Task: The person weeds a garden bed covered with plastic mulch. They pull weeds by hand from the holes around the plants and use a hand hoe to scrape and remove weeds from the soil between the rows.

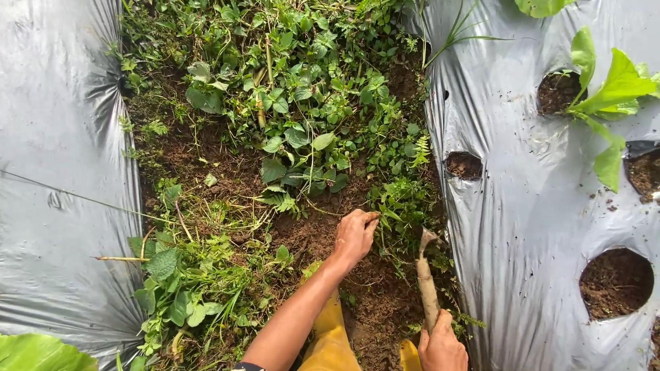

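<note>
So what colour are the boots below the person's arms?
Yellow boots, seen best in the head view, beneath the left hand.

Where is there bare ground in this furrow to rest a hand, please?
Bare soil lies between the left hand and the right hand holding the wooden-handled tool, bordered by the right plastic sheet. Another patch lies left-centre. Weeds crowd the top.

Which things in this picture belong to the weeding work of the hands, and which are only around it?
In the work:
- left hand, gripping weeds at the soil
- right hand, holding a wooden-handled tool
- bare soil of the furrow

Only around:
- silver plastic mulch with planting holes
- leafy seedling in a hole
- yellow boots
- pulled weeds lying at the left
</note>
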